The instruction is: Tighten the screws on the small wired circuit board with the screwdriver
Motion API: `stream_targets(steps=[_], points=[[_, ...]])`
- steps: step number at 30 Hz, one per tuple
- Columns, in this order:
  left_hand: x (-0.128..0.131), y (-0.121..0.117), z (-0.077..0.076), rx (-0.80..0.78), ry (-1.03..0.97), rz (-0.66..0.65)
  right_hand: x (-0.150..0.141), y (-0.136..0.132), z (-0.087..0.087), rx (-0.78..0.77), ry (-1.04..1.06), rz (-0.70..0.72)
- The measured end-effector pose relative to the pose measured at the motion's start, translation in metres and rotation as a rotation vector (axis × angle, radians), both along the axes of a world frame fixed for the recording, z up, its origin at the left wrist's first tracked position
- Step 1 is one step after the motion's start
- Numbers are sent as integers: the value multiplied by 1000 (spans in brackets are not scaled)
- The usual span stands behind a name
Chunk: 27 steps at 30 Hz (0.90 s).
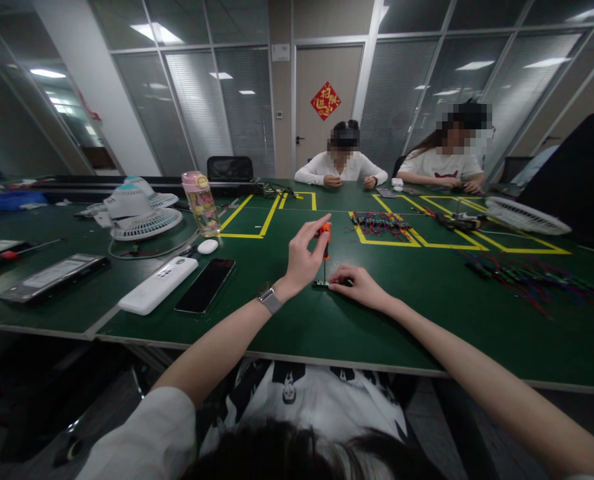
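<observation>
My left hand (304,257), with a watch on its wrist, pinches the orange handle of a small screwdriver (325,241) that stands upright, tip down on a small dark part (321,284) lying on the green table (287,320). My right hand (357,283) rests on the table and presses its fingers onto that part from the right side, holding it in place.
A black phone (205,285), a white power bank (157,285), a white mouse (207,246), a bottle (201,203) and a white fan (137,212) lie to the left. Coloured wires (381,223) sit in yellow-taped squares beyond. Two people sit at the far side.
</observation>
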State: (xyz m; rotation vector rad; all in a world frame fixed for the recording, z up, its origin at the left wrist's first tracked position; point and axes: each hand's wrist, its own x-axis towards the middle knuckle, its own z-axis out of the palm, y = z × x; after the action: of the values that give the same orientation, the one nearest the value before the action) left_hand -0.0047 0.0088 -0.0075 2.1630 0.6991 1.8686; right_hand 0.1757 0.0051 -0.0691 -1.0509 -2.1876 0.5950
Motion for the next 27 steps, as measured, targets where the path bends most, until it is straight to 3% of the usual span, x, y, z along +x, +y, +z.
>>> stream_targets(steps=[5, 14, 21, 27], points=[[-1, -2, 2, 31, -6, 104, 0, 1, -1, 0, 2, 9], [0, 2, -1, 5, 9, 2, 1, 2, -3, -8, 14, 18], [-1, -1, 2, 33, -14, 139, 1, 2, -3, 5, 12, 14], [-1, -1, 0, -1, 25, 0, 1, 1, -1, -2, -3, 15]])
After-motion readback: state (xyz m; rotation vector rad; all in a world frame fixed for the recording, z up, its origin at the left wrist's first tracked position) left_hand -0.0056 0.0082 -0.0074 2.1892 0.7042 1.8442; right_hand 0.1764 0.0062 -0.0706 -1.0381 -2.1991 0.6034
